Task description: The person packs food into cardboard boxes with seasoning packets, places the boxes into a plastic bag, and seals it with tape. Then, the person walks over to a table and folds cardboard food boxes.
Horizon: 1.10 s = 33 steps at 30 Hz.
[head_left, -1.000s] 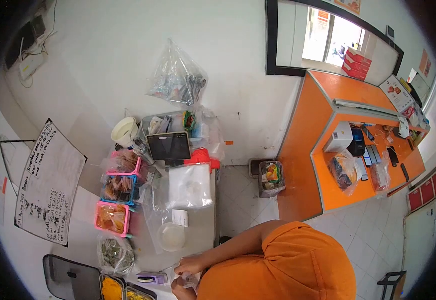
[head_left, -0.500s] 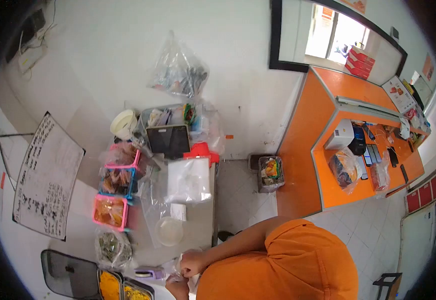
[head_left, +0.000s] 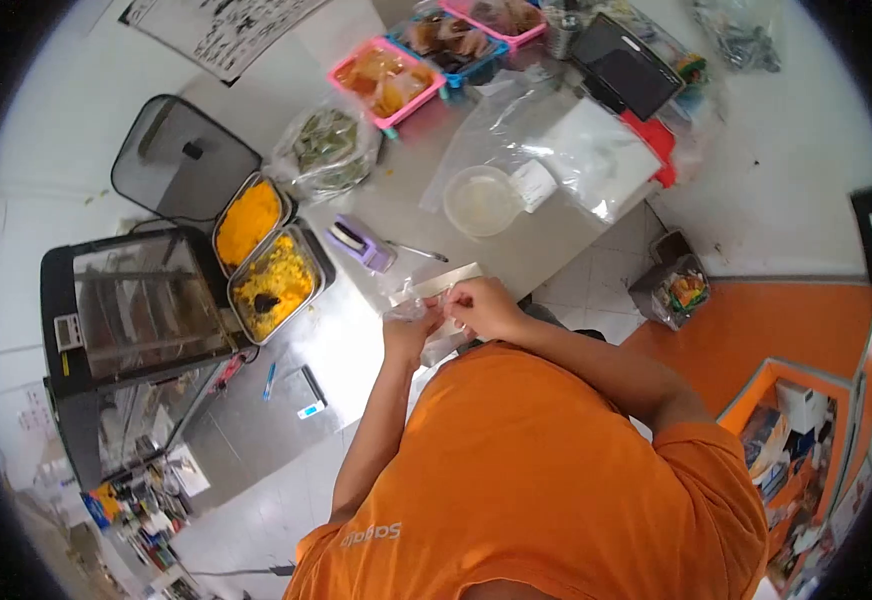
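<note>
Orange shirt (head_left: 536,470) is filling the near centre, with both forearms converging at the table's near edge.

Left hand (head_left: 412,325): reaching in from the left, fingers closing together on a clear plastic bag (head_left: 405,304). Right hand (head_left: 486,306): coming in from the right, thumb and fingertips pinching the same plastic; the fingertips of both hands are almost meeting.

Bag is sitting between the hands, bunching and crumpling. Can't tell which way its mouth is pointing; no clear long axis is showing.

Cream strip (head_left: 468,272) is lying just beyond, partly hidden by hands and plastic. Its long axis is running from near left to far right.

Blue pen (head_left: 270,381) is lying to the left, on the table.

Purple tape dispenser (head_left: 361,245) is resting farther out, long axis slanting from far left to near right. Yellow-filled tray (head_left: 274,285) is standing to its left.

Round tub (head_left: 482,201) is sitting right of the dispenser, white card (head_left: 533,185) touching its right side.

Pink basket (head_left: 393,118) is standing farther off; black tablet (head_left: 628,68) is leaning at far right.
</note>
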Each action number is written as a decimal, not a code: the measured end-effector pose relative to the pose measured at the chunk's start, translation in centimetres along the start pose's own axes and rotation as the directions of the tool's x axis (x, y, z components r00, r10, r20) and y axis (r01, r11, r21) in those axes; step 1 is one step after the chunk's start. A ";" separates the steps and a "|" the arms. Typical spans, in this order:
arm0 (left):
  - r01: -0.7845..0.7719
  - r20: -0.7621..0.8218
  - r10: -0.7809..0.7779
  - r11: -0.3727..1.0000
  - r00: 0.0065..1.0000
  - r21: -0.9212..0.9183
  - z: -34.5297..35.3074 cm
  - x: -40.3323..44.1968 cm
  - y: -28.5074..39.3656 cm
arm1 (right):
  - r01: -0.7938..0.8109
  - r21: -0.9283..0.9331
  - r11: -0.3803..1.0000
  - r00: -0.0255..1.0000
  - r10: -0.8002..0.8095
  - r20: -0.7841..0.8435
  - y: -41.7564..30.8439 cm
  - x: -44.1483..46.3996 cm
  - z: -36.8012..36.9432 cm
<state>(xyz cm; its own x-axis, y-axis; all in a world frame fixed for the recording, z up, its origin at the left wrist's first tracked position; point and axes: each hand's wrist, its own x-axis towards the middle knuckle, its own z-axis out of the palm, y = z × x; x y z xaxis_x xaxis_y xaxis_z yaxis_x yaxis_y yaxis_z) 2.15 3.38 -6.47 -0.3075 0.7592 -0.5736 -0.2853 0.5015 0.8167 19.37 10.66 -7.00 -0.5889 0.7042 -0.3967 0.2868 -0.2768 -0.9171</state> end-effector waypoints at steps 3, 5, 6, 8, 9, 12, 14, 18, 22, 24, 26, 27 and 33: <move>-0.022 -0.032 0.021 0.999 0.999 -0.025 0.3 -0.6 -0.5 | 0.073 0.128 0.989 0.995 -0.064 -0.070 0.8 0.7 0.5; -0.076 0.008 0.076 0.997 0.997 -0.009 0.1 -0.7 -0.7 | 0.132 0.070 0.989 0.990 -0.129 -0.051 0.9 0.9 0.9; -0.105 0.030 0.105 0.994 0.994 -0.001 0.1 -0.7 -0.9 | 0.163 0.041 0.986 0.986 -0.161 -0.043 1.0 0.9 1.0; -0.132 0.025 0.132 0.991 0.991 0.005 0.1 -0.5 -1.4 | 0.225 0.038 0.974 0.971 -0.221 -0.095 1.7 1.2 1.4; -0.147 0.023 0.147 0.989 0.989 0.007 0.2 -0.4 -1.5 | 0.257 0.034 0.966 0.960 -0.251 -0.121 1.6 1.2 1.5; -0.084 -0.010 0.084 0.996 0.996 0.041 0.2 -0.3 -1.3 | 0.293 -0.110 0.950 0.940 -0.307 -0.150 1.1 0.8 1.2; -0.065 -0.020 0.066 0.996 0.998 0.061 0.4 -0.5 -0.8 | 0.298 -0.108 0.949 0.939 -0.311 -0.144 1.1 0.9 1.3; -0.071 -0.060 0.071 0.997 0.996 0.004 0.6 -0.5 -1.2 | 0.357 -0.181 0.916 0.920 -0.379 -0.104 1.1 0.4 1.0; -0.087 -0.048 0.087 0.996 0.995 0.013 0.5 -0.3 -1.3 | 0.317 -0.231 0.920 0.927 -0.352 -0.128 1.0 0.5 1.0; -0.104 -0.062 0.103 0.995 0.993 -0.001 0.5 -0.3 -1.5 | 0.313 -0.204 0.928 0.928 -0.344 -0.142 1.1 0.5 1.2; -0.126 -0.059 0.125 0.992 0.990 -0.026 0.6 -0.3 -1.6 | 0.327 -0.226 0.917 0.919 -0.365 -0.149 1.4 0.7 1.3; -0.137 -0.058 0.135 0.990 0.989 -0.037 0.7 -0.4 -1.6 | 0.334 -0.237 0.912 0.915 -0.374 -0.152 1.3 0.7 1.3; -0.185 -0.044 0.196 0.965 0.980 0.188 0.7 -0.9 -1.3 | 0.305 -0.231 0.924 0.923 -0.346 -0.168 1.2 0.8 1.5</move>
<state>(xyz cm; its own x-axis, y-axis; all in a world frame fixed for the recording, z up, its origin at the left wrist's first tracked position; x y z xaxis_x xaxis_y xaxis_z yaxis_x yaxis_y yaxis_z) 3.48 2.32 -6.98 -0.3974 0.8238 -0.4044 -0.0476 0.4216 0.9055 18.15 9.95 -8.53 -0.5160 0.8555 -0.0423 0.2599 0.1093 -0.9594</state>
